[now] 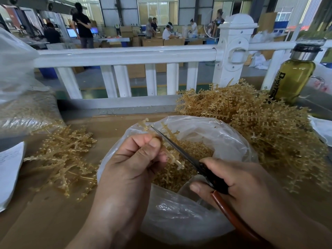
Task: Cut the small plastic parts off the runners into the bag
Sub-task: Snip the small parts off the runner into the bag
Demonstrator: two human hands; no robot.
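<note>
Step in hand: trimming. The left hand (136, 159) pinches one amber translucent plastic runner (177, 161) between thumb and curled fingers and holds it above the mouth of the clear open plastic bag (224, 130). The right hand (242, 186) grips the black-bladed scissors with a red-brown handle (179, 150). The blades lie along the runner and point away from the person. Whether they are fully closed cannot be told.

Next move, as judged: seat the blades at the base of the next small part and keep the cut over the bag opening, so that the part drops inside and not onto the brown cardboard work surface (53, 212).

Containers:
- The clear open plastic bag holds a layer of small amber cut parts (194, 150).
- A large clear bag at the left (27, 112) holds a mass of similar pale material.

Loose runners lie in a heap at the right (260, 123) and in a smaller pile at the left (66, 155).
</note>
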